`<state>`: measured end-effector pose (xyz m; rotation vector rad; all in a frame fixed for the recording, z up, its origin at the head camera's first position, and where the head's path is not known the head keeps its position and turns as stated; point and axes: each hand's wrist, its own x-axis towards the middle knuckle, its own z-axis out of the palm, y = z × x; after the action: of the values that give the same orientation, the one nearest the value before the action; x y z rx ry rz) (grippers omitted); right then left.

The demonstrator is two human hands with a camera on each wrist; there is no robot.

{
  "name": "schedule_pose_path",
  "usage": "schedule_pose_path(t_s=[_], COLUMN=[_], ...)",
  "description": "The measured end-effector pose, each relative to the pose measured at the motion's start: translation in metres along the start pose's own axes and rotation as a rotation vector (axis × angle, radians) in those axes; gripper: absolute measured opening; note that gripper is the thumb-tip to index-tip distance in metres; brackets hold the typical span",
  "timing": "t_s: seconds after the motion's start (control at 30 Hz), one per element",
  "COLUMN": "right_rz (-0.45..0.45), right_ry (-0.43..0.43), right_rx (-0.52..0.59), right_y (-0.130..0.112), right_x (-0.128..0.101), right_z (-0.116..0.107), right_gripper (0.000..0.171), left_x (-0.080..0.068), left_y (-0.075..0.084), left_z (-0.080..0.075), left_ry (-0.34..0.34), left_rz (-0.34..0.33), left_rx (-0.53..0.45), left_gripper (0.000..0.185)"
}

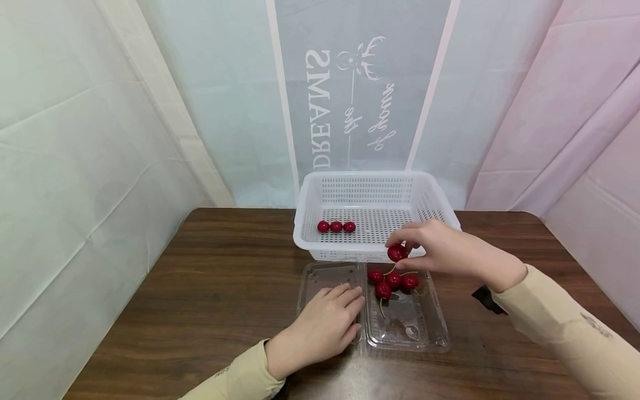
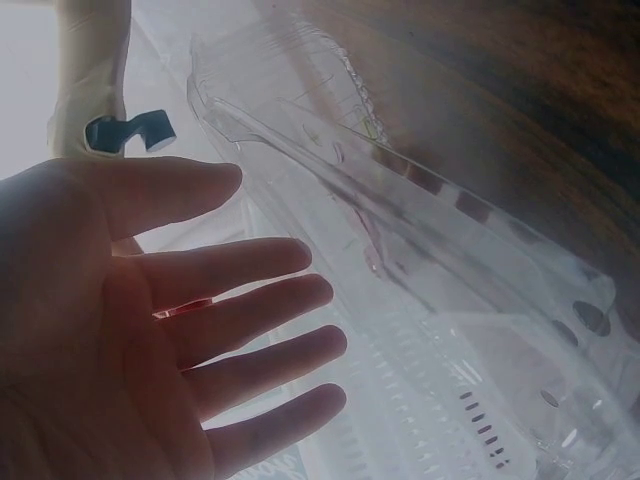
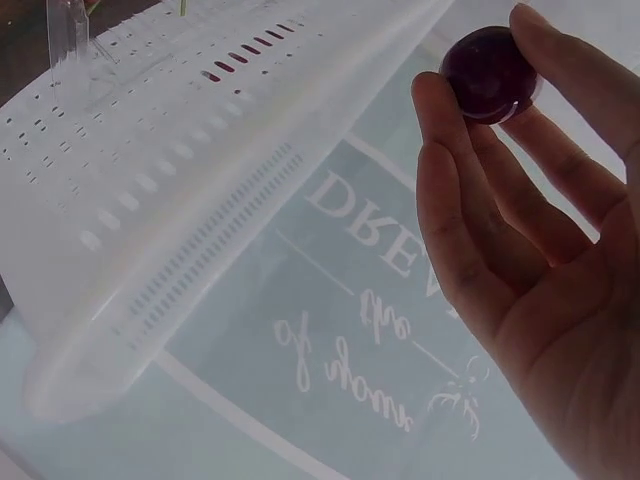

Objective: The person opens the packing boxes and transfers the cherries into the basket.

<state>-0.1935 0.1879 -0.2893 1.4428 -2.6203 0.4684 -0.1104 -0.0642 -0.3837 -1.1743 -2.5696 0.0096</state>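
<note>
My right hand (image 1: 407,247) pinches a red cherry (image 1: 396,253) between fingertips, just in front of the white basket (image 1: 375,183); the right wrist view shows the same cherry (image 3: 490,75) held at my fingertips beside the basket wall (image 3: 180,200). Three cherries (image 1: 336,226) lie in a row inside the basket. Several more cherries (image 1: 392,280) with stems sit in the right half of a clear plastic clamshell tray (image 1: 415,328). My left hand (image 1: 325,322) rests flat, fingers straight, on the tray's left half (image 1: 325,275); in the left wrist view the hand (image 2: 200,330) spreads beside the clear plastic (image 2: 400,220).
The dark wooden table (image 1: 200,289) is backed by white and pink sheets with mirrored lettering. A small dark object (image 1: 485,298) lies by my right forearm. The basket stands at the table's far edge, the tray just in front of it.
</note>
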Motion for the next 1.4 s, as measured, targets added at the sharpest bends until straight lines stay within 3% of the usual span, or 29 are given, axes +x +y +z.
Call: schedule_pose_path(t_s=[0.83,1.4], right_rz=[0.025,0.109], right_ry=[-0.022,-0.046], right_rx=[0.058,0.088], right_y=[0.026,0.042], right_x=[0.023,0.04], right_z=[-0.004,-0.012], right_gripper=[0.025,0.025], left_x=[0.001,0.0], left_y=[-0.001,0.0], left_z=[-0.001,0.0], left_ry=[-0.002,0.006], left_rz=[0.005,0.006], left_rx=[0.013,0.007], left_gripper=[0.04,0.04])
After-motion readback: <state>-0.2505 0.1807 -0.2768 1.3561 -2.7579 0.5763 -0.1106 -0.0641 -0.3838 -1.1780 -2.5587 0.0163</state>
